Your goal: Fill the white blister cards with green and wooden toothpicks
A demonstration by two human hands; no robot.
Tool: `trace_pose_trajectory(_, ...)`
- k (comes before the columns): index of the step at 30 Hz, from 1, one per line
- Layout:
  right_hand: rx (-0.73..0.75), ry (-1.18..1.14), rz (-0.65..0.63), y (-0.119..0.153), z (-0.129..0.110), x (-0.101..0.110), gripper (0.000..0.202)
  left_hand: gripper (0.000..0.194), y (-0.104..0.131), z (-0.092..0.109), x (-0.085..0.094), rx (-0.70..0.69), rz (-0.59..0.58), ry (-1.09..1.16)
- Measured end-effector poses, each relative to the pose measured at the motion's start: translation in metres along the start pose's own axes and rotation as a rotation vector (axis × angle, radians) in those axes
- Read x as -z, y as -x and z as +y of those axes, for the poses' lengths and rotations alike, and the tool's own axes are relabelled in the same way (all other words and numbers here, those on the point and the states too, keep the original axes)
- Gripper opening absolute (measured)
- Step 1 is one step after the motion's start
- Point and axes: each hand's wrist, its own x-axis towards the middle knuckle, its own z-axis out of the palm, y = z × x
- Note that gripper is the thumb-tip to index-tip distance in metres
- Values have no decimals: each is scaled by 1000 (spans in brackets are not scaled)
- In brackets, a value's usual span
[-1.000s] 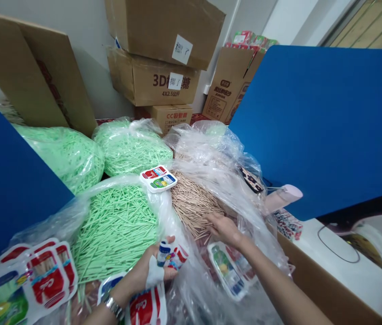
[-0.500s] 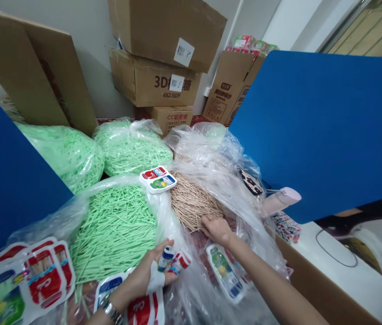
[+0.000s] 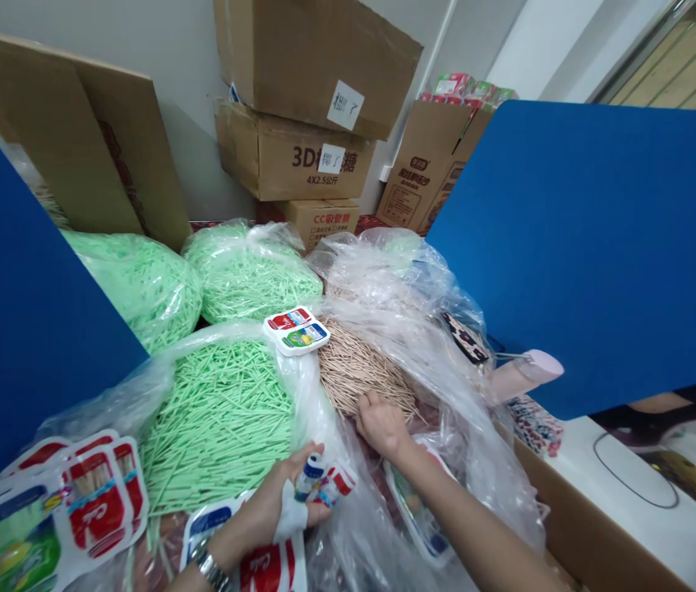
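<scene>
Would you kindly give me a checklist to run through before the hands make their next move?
1. Packet secured in the left hand: ok; the left hand holds the small red-and-blue packet between thumb and fingers.
2. Packet's mouth open: cannot tell from this angle.
3. Right hand at the brown sticks: ok; the right hand is at the near edge of the brown sticks, fingers curled.
4. Sticks gripped in the right hand: cannot tell; its fingertips are hidden.
5. Green sticks exposed: ok; the near green sticks show uncovered.
6. Lower-left packets lying apart: not ok; the lower-left packets overlap.
</scene>
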Motion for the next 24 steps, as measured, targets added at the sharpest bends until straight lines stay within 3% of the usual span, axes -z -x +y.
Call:
trace_pose_trajectory(4, 37, 7, -4, -6, -5, 3, 19, 66, 1, 5, -1, -30, 73, -260)
trace_pose_trajectory(9, 58, -22, -18, -13, -10, 2, 28, 67, 1, 0, -1, -37, 44, -243)
trace_pose_trajectory(14, 39, -158, -66, -17, 5, 8, 27, 70, 3, -1, -4, -31, 25, -206)
trace_pose_trajectory(16, 24, -268, -97, -17, 16, 13, 26, 62, 3, 5, -6, -28, -28, -204)
trace_pose_trajectory(20, 47, -618, -193, -9, 34, 20, 31, 23, 1, 11, -8, -72, -131, -149)
trace_pose_trajectory(24, 114, -1034, -344, 6, 36, 21, 39, 23, -8, 16, -8, -63, -45, 111)
